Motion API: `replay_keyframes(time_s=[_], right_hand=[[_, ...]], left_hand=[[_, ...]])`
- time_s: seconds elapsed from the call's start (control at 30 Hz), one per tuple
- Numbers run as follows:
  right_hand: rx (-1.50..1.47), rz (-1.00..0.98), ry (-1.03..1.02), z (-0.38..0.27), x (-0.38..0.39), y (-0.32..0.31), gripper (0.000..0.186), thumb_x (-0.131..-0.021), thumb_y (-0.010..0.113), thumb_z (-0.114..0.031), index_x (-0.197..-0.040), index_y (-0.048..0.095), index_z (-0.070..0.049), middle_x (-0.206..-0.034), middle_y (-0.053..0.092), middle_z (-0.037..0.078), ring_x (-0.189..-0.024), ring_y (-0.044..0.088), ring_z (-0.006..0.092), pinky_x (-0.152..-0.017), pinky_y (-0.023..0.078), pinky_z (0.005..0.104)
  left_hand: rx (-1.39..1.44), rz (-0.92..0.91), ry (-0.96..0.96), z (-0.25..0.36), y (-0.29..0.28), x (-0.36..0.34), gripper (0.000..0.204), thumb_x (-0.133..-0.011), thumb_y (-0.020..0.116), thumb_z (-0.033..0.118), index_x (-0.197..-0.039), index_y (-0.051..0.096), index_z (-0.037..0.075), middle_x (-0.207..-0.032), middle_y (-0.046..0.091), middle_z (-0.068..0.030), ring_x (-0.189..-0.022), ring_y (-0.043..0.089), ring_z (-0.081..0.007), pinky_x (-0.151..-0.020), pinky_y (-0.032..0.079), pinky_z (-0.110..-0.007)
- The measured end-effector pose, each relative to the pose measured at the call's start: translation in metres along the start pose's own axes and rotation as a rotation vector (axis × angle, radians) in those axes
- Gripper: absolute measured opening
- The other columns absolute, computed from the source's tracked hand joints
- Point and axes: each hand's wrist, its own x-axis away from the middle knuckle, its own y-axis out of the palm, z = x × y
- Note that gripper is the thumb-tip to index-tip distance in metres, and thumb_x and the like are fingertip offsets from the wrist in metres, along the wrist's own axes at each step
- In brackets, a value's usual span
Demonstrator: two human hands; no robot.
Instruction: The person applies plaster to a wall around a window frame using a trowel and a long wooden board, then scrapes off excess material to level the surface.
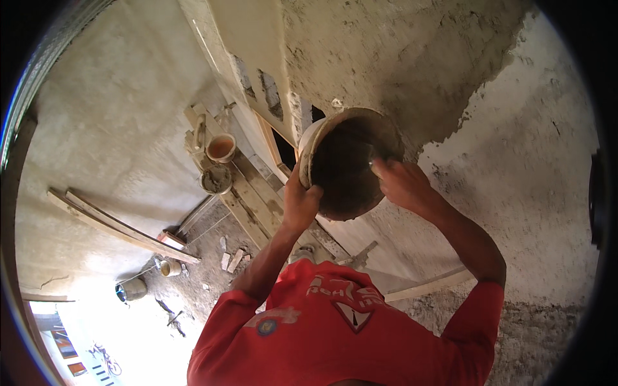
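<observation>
A mortar-crusted bucket (308,147) is tipped with its mouth toward me, in front of the wall. My left hand (301,204) grips its left rim, thumb on the near side. At the right of the mouth, my right hand (404,185) is closed round the handle of a trowel-like tool (372,163), reaching inside. The tool's far end is lost in the dark interior, and I cannot make out how much mortar is in there. Wet grey plaster (425,71) covers the wall above and behind the bucket; paler, drier wall (515,161) lies to the right.
Wooden scaffold planks (248,199) run below on the left, bearing an orange-lined bowl (221,148), a mortar tub (215,179) and a float (199,132). Long boards (116,222) lean on the left wall. Broken bricks (235,260) and buckets (170,267) are on the ground.
</observation>
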Motion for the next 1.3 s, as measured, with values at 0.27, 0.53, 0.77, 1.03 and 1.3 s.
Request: replay_keyframes(time_s=[0.27,0.53,0.77,1.03,1.3], right_hand=[[0.054,-0.241,-0.08,-0.014,0.022,0.004,0.035,-0.086,0.051,-0.006,-0.12,0.05,0.004,-0.088,0.065,0.026,-0.075,0.069,0.0367,-0.063,0.057,0.0453],[0.128,-0.075,-0.07,-0.004,0.014,0.03,0.037,-0.085,0.054,-0.006,-0.119,0.051,0.007,-0.071,0.066,0.02,-0.069,0.069,0.0357,-0.058,0.057,0.0427],[0.02,-0.007,0.061,-0.005,0.001,0.019,0.03,-0.083,0.054,-0.005,-0.108,0.052,0.011,-0.074,0.066,0.021,-0.072,0.069,0.0364,-0.06,0.057,0.045],[-0.538,-0.261,0.253,-0.017,0.005,-0.039,0.052,-0.085,0.064,-0.017,-0.125,0.041,0.007,-0.096,0.064,0.03,-0.095,0.065,0.0413,-0.08,0.054,0.0489],[0.585,0.207,0.147,0.002,-0.008,-0.035,0.021,-0.084,0.057,-0.009,-0.1,0.063,0.004,-0.083,0.066,0.02,-0.075,0.066,0.0309,-0.075,0.052,0.0421]], left_hand=[[-0.062,0.008,-0.062,-0.013,-0.001,0.0,0.077,-0.07,0.052,-0.005,-0.145,0.039,0.001,-0.125,0.062,-0.0189,-0.118,0.058,-0.0245,-0.1,0.043,-0.032],[0.001,0.002,-0.077,-0.014,0.004,-0.001,0.079,-0.071,0.051,-0.005,-0.148,0.036,0.004,-0.123,0.063,-0.0186,-0.116,0.06,-0.0241,-0.099,0.045,-0.033],[-0.03,0.021,-0.069,-0.018,0.009,-0.002,0.078,-0.073,0.052,-0.006,-0.148,0.035,0.003,-0.126,0.061,-0.0203,-0.117,0.06,-0.0253,-0.097,0.046,-0.032],[-0.033,0.059,-0.075,-0.027,0.011,-0.001,0.076,-0.073,0.05,-0.006,-0.148,0.035,0.001,-0.134,0.056,-0.0228,-0.125,0.055,-0.0284,-0.103,0.042,-0.035],[-0.178,0.056,0.037,0.001,0.032,-0.009,0.08,-0.071,0.052,-0.007,-0.148,0.031,-0.002,-0.146,0.043,-0.0227,-0.136,0.042,-0.035,-0.111,0.034,-0.039]])
